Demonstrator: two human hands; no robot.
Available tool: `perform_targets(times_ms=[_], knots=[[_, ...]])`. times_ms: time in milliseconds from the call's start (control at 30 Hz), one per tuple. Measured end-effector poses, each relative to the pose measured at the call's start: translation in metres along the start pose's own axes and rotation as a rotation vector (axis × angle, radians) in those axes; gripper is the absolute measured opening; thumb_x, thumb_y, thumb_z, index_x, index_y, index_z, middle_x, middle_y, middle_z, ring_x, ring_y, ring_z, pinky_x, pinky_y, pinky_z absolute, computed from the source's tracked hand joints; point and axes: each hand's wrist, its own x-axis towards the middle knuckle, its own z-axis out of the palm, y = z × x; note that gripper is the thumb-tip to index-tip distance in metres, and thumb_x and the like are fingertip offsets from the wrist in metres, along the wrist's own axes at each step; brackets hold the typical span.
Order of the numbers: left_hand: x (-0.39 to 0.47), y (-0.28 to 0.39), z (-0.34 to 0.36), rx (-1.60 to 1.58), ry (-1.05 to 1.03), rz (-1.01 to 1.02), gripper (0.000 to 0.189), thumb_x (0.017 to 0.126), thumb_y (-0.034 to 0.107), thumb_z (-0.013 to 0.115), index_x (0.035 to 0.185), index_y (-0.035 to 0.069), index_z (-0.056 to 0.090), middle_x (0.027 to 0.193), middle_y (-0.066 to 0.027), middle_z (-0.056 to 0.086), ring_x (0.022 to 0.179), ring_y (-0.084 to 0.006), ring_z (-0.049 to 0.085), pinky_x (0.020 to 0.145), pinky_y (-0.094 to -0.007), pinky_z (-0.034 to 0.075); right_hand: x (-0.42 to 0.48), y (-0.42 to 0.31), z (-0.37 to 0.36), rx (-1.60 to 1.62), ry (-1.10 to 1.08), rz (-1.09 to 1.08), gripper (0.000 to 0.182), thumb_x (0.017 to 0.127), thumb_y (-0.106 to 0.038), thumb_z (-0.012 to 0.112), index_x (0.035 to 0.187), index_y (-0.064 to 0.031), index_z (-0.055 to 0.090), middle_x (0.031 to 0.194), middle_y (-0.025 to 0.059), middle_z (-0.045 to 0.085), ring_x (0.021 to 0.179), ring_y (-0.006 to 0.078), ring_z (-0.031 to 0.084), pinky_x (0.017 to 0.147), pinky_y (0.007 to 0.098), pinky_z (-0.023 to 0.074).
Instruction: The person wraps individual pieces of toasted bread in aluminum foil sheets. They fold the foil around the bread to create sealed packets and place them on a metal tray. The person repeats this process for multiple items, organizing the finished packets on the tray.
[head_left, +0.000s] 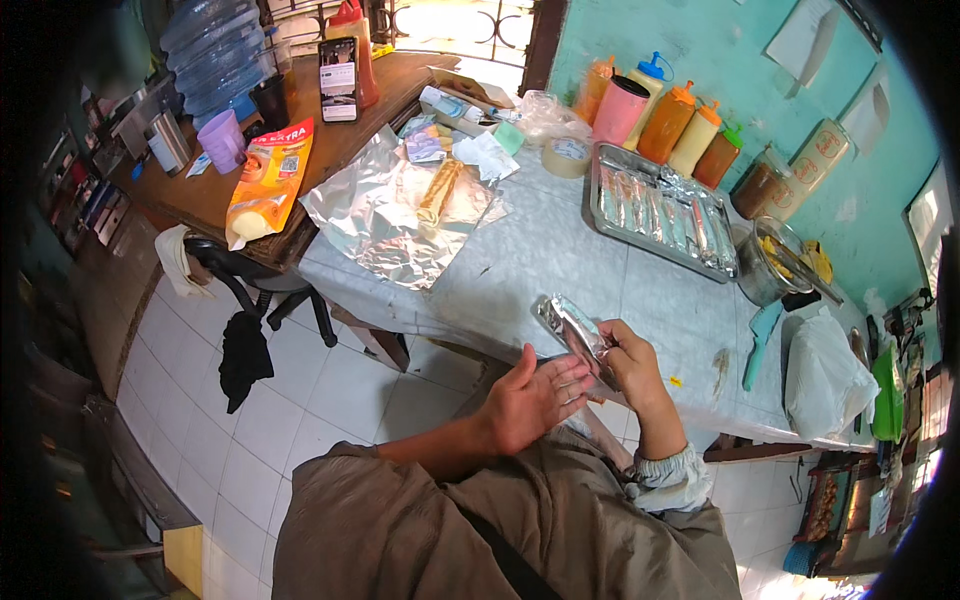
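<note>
My right hand (631, 365) grips a foil-wrapped roll (571, 330) at its near end, above the table's front edge. My left hand (529, 401) is spread, its fingertips against or just below the roll's lower side; whether they touch it is hard to tell. Farther left on the table, a browned rolled wrap (440, 193) lies unwrapped on crumpled aluminium foil (397, 240). At the back right, a metal tray (660, 251) holds several foil-wrapped rolls (652, 210) side by side.
Squeeze bottles (665, 124) line the teal wall. A steel pot (752, 274), a turquoise knife (760, 345) and a white plastic bag (825, 375) stand or lie at the right. A wooden table (390, 82) at the left bears a phone (339, 80) and an orange pouch (271, 184).
</note>
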Motion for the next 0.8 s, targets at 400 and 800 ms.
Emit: perform_targets(times_ms=[400, 800], knots=[[0.015, 0.026, -0.01, 0.189, 0.093, 0.369, 0.061, 0.095, 0.048, 0.046, 0.137, 0.006, 0.035, 0.126, -0.0045, 0.046, 0.117, -0.0177, 0.044, 0.105, -0.0416, 0.033, 0.036, -0.027, 0.035, 0.502, -0.094, 0.042, 0.038, 0.082, -0.002, 0.052, 0.12, -0.0024, 0.048, 0.096, 0.0068, 0.06, 0.08, 0.0133, 0.059, 0.066, 0.0255, 0.049], [0.001, 0.077, -0.015, 0.572, -0.055, 0.397, 0.079, 0.089, 0.044, 0.056, 0.144, -0.002, 0.023, 0.144, -0.0123, 0.035, 0.129, -0.0272, 0.039, 0.109, -0.0426, 0.03, 0.109, -0.019, -0.047, 0.726, 0.248, 0.423, 0.037, 0.075, -0.015, 0.059, 0.112, -0.0108, 0.058, 0.097, 0.0053, 0.061, 0.087, 0.0194, 0.058, 0.081, 0.0329, 0.0467]])
